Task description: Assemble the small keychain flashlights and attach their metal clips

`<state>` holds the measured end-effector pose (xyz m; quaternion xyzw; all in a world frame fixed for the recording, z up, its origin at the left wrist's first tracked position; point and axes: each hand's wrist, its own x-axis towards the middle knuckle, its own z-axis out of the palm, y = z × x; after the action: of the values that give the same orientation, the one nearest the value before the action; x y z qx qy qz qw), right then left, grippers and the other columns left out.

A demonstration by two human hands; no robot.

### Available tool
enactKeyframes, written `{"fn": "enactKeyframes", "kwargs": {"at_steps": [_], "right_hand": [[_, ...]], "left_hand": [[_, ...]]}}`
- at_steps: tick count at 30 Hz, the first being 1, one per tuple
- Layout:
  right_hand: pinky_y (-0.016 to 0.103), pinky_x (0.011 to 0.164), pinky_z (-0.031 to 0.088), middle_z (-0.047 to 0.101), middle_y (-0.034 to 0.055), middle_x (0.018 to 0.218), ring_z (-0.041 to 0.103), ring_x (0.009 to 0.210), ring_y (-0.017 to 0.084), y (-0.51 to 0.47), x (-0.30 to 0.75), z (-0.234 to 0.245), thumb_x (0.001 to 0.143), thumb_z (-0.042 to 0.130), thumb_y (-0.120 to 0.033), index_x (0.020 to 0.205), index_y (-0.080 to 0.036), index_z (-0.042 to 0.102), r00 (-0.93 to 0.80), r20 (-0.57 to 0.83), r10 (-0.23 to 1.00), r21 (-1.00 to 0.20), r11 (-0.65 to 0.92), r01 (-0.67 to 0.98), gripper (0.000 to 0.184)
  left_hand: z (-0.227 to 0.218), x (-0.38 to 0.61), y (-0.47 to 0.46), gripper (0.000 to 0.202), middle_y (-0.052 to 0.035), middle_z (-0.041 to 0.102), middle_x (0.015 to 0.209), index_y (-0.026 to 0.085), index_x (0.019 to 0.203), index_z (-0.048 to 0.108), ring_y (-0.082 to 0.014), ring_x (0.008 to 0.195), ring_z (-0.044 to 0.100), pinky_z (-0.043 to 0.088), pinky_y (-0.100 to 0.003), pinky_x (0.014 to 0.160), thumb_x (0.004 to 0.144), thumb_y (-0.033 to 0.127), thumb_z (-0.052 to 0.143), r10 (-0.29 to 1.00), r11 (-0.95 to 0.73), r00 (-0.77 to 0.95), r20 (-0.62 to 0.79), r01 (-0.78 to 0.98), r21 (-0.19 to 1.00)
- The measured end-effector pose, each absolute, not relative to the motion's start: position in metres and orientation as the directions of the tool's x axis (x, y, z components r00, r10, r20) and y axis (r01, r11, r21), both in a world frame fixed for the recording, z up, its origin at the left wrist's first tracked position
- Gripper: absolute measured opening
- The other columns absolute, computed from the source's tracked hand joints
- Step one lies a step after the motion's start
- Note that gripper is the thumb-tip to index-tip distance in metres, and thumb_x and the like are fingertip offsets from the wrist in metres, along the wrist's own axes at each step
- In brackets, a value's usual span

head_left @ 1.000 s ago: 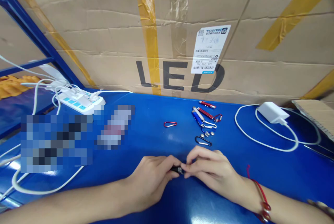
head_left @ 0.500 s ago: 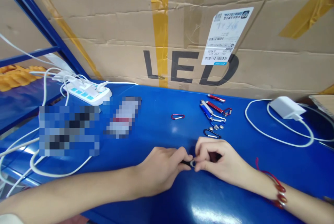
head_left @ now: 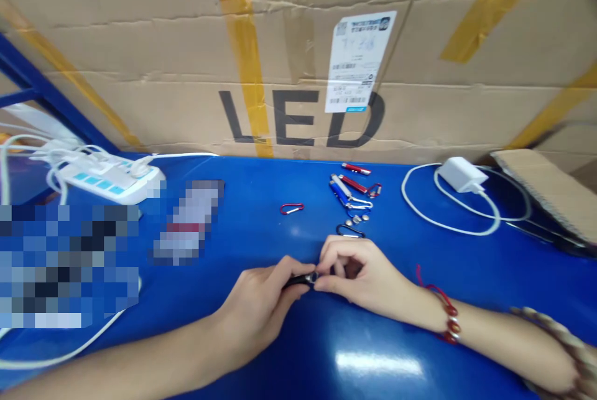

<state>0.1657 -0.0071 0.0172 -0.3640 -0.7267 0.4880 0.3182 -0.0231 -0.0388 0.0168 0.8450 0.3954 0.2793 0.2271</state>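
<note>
Left hand (head_left: 259, 300) pinches black tube (head_left: 293, 280), nearside of black carabiner (head_left: 351, 231). Right hand (head_left: 361, 268) narrowed at tube's silvery end; grip unclear. Apparently working that end; calls for steady left hold, fine right fingertip control.

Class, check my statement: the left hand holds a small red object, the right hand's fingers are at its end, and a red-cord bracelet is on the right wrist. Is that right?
One error: the object in the left hand is black with a silvery end, not red, as the head view shows. The rest stands.
</note>
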Motion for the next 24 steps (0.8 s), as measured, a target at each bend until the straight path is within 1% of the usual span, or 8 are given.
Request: {"fn": "enactKeyframes", "kwargs": {"at_steps": [3,7,12,15,19,22,24], "right_hand": [[0.016,0.040,0.030,0.053,-0.0025,0.066,0.037,0.042,0.001,-0.0068,0.1668,0.0203,0.068,0.070,-0.024,0.065,-0.012,0.060,-0.513,0.157,0.844,-0.944,0.281,0.174,0.016],[0.015,0.040,0.030,0.052,-0.0038,0.065,0.035,0.041,0.000,-0.0066,0.1695,0.0221,0.065,0.072,-0.021,0.068,-0.011,0.062,-0.482,0.241,0.842,-0.927,0.347,0.144,0.015],[0.014,0.039,0.031,0.053,-0.0031,0.066,0.038,0.041,0.000,-0.0074,0.1709,0.0220,0.065,0.072,-0.022,0.068,-0.012,0.062,-0.473,0.259,0.842,-0.918,0.367,0.151,0.015],[0.015,0.040,0.033,0.054,-0.0026,0.066,0.039,0.041,0.000,-0.0080,0.1710,0.0220,0.067,0.071,-0.024,0.070,-0.012,0.063,-0.470,0.281,0.837,-0.908,0.391,0.152,0.015],[0.015,0.042,0.035,0.054,-0.0023,0.067,0.040,0.042,0.001,-0.0083,0.1709,0.0210,0.068,0.070,-0.025,0.074,-0.013,0.064,-0.473,0.305,0.827,-0.898,0.415,0.146,0.014],[0.015,0.041,0.035,0.054,-0.0019,0.067,0.038,0.042,0.001,-0.0081,0.1709,0.0192,0.068,0.071,-0.023,0.074,-0.013,0.065,-0.477,0.320,0.819,-0.894,0.427,0.134,0.013],[0.015,0.041,0.034,0.055,-0.0010,0.068,0.038,0.044,0.002,-0.0080,0.1709,0.0180,0.070,0.069,-0.024,0.071,-0.013,0.065,-0.479,0.328,0.815,-0.893,0.432,0.125,0.012]], "left_hand": [[0.0138,-0.0225,-0.0378,0.016,0.0012,0.065,0.078,0.022,0.102,0.047,-0.0100,0.062,0.063,0.048,-0.016,0.058,0.089,0.018,0.038,0.796,-0.587,0.517,0.316,0.532,0.610],[0.0133,-0.0213,-0.0377,0.017,0.0044,0.059,0.066,0.025,0.104,0.047,-0.0099,0.055,0.060,0.046,-0.015,0.053,0.090,0.022,0.037,0.806,-0.573,0.514,0.294,0.550,0.608],[0.0134,-0.0207,-0.0378,0.015,0.0050,0.058,0.064,0.026,0.101,0.047,-0.0103,0.053,0.060,0.044,-0.015,0.049,0.090,0.026,0.037,0.814,-0.567,0.500,0.295,0.576,0.588],[0.0112,-0.0207,-0.0374,0.013,0.0045,0.058,0.062,0.026,0.099,0.046,-0.0111,0.051,0.059,0.044,-0.016,0.047,0.090,0.026,0.036,0.805,-0.582,0.503,0.314,0.563,0.587],[0.0084,-0.0207,-0.0378,0.009,0.0042,0.056,0.061,0.024,0.087,0.045,-0.0119,0.050,0.059,0.044,-0.017,0.048,0.089,0.025,0.037,0.806,-0.578,0.502,0.313,0.557,0.596],[0.0070,-0.0203,-0.0384,0.010,0.0039,0.056,0.061,0.024,0.085,0.045,-0.0118,0.050,0.059,0.045,-0.017,0.049,0.090,0.025,0.036,0.798,-0.591,0.504,0.331,0.546,0.593],[0.0064,-0.0198,-0.0388,0.012,0.0032,0.057,0.061,0.024,0.085,0.045,-0.0118,0.051,0.059,0.045,-0.018,0.050,0.091,0.026,0.034,0.789,-0.606,0.500,0.358,0.535,0.589]]}}
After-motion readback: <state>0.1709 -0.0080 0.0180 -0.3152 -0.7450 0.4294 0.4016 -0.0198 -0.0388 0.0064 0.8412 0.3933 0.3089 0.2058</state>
